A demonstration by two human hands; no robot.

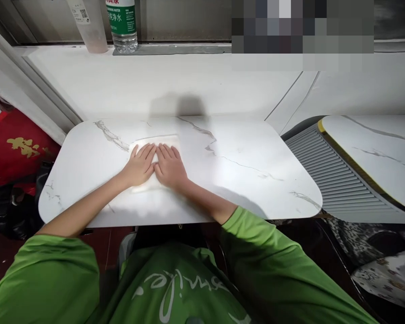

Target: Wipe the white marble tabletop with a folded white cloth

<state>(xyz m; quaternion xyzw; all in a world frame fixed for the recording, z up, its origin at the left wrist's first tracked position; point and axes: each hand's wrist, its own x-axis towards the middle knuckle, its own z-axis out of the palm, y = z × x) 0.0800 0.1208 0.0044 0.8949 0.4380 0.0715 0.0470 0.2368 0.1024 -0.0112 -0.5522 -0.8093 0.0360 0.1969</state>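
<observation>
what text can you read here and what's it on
"WATER" and "净水": green label of the water bottle; rest cut off.
"smile", seen upside down: white script on the green shirt.
Sticker on the plastic cup: QR code, print too small to read.
Gold marks on the red cloth: unreadable.
</observation>
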